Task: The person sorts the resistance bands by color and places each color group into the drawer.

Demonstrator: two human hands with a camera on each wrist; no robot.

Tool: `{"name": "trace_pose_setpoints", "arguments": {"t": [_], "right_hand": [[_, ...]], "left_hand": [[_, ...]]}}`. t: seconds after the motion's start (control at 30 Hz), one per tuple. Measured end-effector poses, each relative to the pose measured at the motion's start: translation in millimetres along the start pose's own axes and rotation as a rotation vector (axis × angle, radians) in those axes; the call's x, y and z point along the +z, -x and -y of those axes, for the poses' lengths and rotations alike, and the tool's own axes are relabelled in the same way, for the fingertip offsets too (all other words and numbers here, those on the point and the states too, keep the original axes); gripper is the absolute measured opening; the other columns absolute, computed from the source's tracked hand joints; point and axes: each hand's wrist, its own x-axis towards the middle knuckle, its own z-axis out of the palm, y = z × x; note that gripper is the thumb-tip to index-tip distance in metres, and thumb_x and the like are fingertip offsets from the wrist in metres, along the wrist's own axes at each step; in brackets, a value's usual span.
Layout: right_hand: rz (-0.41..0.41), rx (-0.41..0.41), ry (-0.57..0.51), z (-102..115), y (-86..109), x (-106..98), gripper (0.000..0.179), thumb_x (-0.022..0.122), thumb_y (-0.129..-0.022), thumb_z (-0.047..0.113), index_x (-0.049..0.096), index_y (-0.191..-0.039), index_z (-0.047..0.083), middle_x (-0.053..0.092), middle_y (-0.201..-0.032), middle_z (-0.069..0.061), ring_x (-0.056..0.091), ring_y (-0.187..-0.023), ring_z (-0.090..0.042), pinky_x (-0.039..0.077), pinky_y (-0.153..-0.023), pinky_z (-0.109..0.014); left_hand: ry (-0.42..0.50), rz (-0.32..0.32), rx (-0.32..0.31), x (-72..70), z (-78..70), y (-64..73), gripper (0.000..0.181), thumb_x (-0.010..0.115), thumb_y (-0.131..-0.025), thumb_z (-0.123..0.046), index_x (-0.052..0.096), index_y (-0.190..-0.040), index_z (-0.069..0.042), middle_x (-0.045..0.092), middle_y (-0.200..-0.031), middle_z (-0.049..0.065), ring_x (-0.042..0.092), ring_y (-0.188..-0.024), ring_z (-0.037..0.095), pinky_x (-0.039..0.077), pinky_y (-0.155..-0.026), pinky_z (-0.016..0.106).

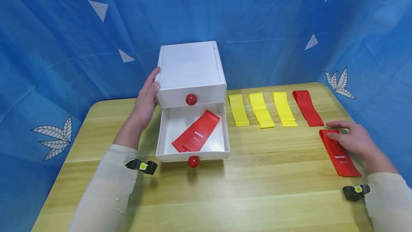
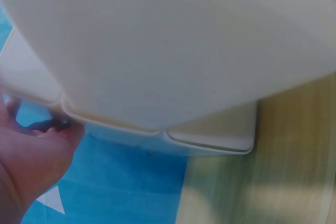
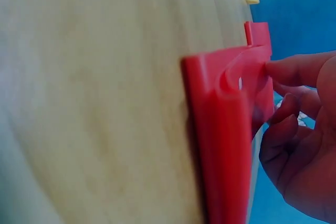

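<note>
Although the lower drawer [image 1: 210, 156] stands pulled out toward the tabletop's [image 1: 257, 196] near edge, it holds just one red band [image 1: 197, 133], lying slantwise on its floor. The upper drawer [image 1: 172, 98] is closed, so its contents cannot be seen. Counting what shows, the work looks barely begun: one band is inside and five are outside. Three yellow bands [image 1: 261, 110] lie side by side along the far edge, right of the white box [image 1: 190, 65], with the far red band [image 1: 307, 108] next in the row, toward the far right corner. The near red band [image 1: 342, 158] lies by the right edge, its printed side up. The right hand [image 1: 355, 141] is at this band's far end, touching it; whether thumb and fingers have closed on it, I cannot tell. The left hand [image 1: 145, 103] rests against the box's left wall, fingers extended rather than clamped, probably to steady it. The five outside bands seem yet to be dealt with.
</note>
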Motion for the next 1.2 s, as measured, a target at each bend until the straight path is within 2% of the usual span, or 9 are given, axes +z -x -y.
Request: {"name": "trace_pose_setpoints", "arguments": {"t": [0.13,0.4,0.67,0.97,1.2], "right_hand": [[0.044,0.034,0.022,-3,-0.6,-4,0.061,0.068,-0.094,0.023,0.044,-0.141,-0.009,0.029,-0.135,-0.04,0.025,-0.119,-0.06,0.056,-0.07,-0.048],[0.048,0.031,0.113,-8,-2.1,-6,0.059,0.075,-0.088,0.025,0.05,-0.129,-0.009,0.042,-0.117,-0.035,0.037,-0.104,-0.052,0.053,-0.059,-0.036],[0.019,-0.074,0.129,-6,4.0,-12,0.042,0.074,-0.091,0.026,0.057,-0.112,-0.007,0.058,-0.098,-0.021,0.051,-0.089,-0.038,0.05,-0.057,-0.035],[-0.055,-0.07,0.056,15,22.2,-20,0.039,0.069,-0.095,0.026,0.06,-0.11,-0.008,0.062,-0.092,-0.015,0.051,-0.082,-0.029,0.047,-0.052,-0.032],[-0.106,-0.086,-0.002,32,34.0,-22,0.036,0.068,-0.096,0.028,0.062,-0.11,-0.005,0.063,-0.081,-0.003,0.046,-0.069,-0.018,0.035,-0.049,-0.033]], "left_hand": [[-0.002,0.0,0.002,0.5,0.3,-0.5,0.054,0.028,-0.105,-0.049,0.018,-0.158,-0.043,0.018,-0.162,-0.007,0.025,-0.144,0.027,0.029,-0.109,0.061],[-0.002,0.0,0.01,0.9,0.4,-0.7,0.055,0.028,-0.105,-0.049,0.018,-0.159,-0.042,0.019,-0.162,-0.006,0.027,-0.143,0.027,0.03,-0.108,0.061],[-0.008,0.005,0.004,1.5,0.9,-0.5,0.055,0.028,-0.105,-0.05,0.018,-0.159,-0.043,0.018,-0.162,-0.007,0.025,-0.144,0.027,0.03,-0.108,0.062],[0.006,-0.002,0.013,0.0,1.5,-0.3,0.055,0.028,-0.105,-0.05,0.019,-0.159,-0.041,0.019,-0.162,-0.006,0.026,-0.144,0.027,0.03,-0.108,0.062],[0.01,0.001,0.009,0.3,1.5,-0.1,0.055,0.029,-0.105,-0.05,0.018,-0.159,-0.042,0.019,-0.162,-0.006,0.026,-0.144,0.026,0.03,-0.109,0.061]]}}
